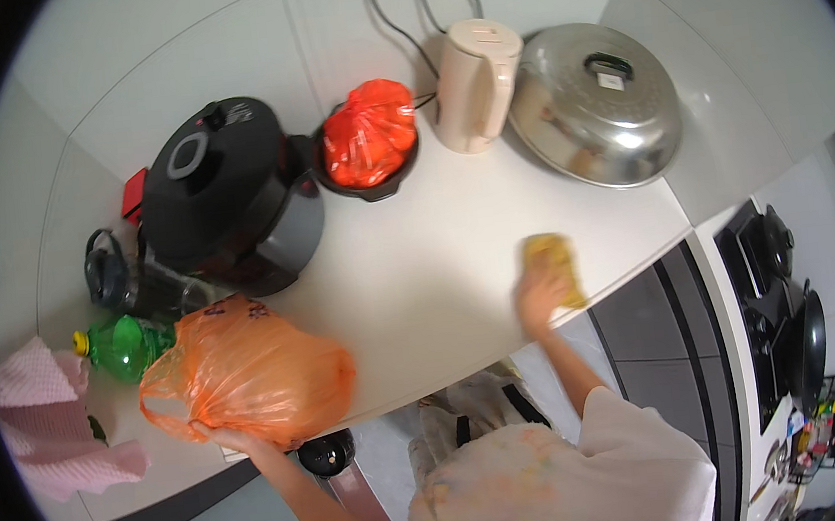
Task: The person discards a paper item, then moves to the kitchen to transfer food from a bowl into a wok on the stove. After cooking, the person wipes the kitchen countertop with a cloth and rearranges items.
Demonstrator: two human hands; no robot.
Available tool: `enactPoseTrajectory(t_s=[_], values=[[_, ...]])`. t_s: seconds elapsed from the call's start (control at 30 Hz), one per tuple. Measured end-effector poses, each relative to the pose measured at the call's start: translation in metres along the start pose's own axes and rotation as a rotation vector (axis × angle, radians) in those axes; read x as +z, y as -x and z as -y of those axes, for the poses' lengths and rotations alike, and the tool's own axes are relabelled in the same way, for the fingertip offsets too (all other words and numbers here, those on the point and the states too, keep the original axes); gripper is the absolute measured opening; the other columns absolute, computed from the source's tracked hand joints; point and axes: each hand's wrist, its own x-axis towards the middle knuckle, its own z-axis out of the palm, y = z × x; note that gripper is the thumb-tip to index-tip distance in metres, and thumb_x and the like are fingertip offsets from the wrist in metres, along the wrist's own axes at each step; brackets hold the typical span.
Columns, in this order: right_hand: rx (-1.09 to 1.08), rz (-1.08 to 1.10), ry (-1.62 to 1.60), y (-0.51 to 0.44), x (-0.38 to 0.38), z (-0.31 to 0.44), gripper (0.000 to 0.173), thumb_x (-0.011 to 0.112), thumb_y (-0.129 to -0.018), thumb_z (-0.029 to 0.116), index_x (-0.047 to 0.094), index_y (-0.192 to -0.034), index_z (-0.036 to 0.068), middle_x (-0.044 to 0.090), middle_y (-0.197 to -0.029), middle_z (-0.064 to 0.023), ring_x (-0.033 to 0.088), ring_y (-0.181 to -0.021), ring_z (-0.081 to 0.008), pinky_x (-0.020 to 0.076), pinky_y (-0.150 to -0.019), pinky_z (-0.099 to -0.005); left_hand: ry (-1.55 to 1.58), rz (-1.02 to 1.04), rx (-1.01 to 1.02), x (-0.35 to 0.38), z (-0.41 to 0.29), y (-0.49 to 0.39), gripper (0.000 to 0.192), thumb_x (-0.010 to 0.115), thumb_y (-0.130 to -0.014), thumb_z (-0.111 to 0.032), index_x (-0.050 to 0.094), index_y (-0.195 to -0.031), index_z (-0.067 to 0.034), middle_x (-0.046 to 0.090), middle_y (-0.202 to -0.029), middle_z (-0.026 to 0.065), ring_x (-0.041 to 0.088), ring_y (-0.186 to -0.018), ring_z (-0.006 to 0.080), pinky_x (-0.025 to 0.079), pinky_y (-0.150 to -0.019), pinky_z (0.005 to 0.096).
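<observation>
My right hand [541, 295] presses a yellow cloth [554, 253] against the white countertop [426, 275], close to its front edge. Both the hand and the cloth are slightly blurred. At the left, my left hand [229, 437] grips the lower side of a full orange plastic bag [270, 376] by its handles. Some of those fingers are hidden by the bag, and its contents cannot be made out. The bag rests at the counter's front edge, touching or very near a green plastic bottle [128, 348] with a yellow cap.
Along the back stand a black electric pressure cooker [219, 197], a dark pot [373, 192] holding a red plastic bag [371, 133], a cream electric kettle [476, 89] and a domed steel lid [599, 115]. A pink cloth [64, 422] lies far left. Cords [395, 25] hang behind the kettle.
</observation>
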Motion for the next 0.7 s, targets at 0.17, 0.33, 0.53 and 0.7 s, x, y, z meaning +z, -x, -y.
enactPoseTrajectory(t_s=[0.17,0.33,0.53,0.7], values=[[-0.684,0.422,-0.800,0.107,-0.099,0.129,0.052,0.049,-0.076,0.015,0.043,-0.127,0.014,0.040,-0.130,-0.0109,0.035,-0.119,-0.0320,0.0214,-0.101,-0.0524,-0.149,0.143,0.081,-0.004,0.001,0.008,0.065,0.040,-0.087,-0.050,0.035,-0.130,-0.002,0.037,-0.131,0.0153,0.038,-0.118,0.0290,0.033,-0.098,0.0398],[-1.084,0.427,-0.960,0.057,-0.093,0.099,0.050,0.052,-0.075,0.011,0.046,-0.124,0.014,0.040,-0.131,-0.0051,0.031,-0.124,-0.0316,0.0197,-0.104,-0.0511,-0.419,0.093,0.442,-0.028,-0.004,0.028,0.055,0.045,-0.088,-0.041,0.038,-0.126,-0.001,0.040,-0.128,0.0151,0.040,-0.116,0.0284,0.037,-0.095,0.0396],[-0.557,0.272,-0.638,-0.081,0.022,-0.067,0.042,0.052,-0.075,0.014,0.053,-0.117,0.019,0.043,-0.129,-0.0041,0.033,-0.123,-0.0333,0.0267,-0.099,-0.0494,-0.865,-0.232,1.127,-0.051,0.021,0.117,0.044,0.056,-0.086,-0.023,0.042,-0.117,0.006,0.050,-0.104,0.0174,0.050,-0.093,0.0282,0.042,-0.083,0.0373],[-0.198,0.405,-0.314,-0.176,0.081,-0.238,0.035,0.039,-0.085,0.027,0.054,-0.114,0.015,0.044,-0.125,-0.0076,0.027,-0.125,-0.0339,0.0188,-0.102,-0.0498,-0.912,-0.015,1.173,-0.015,0.067,0.193,0.046,0.060,-0.084,-0.021,0.041,-0.117,0.004,0.048,-0.108,0.0195,0.050,-0.094,0.0285,0.042,-0.081,0.0395]])
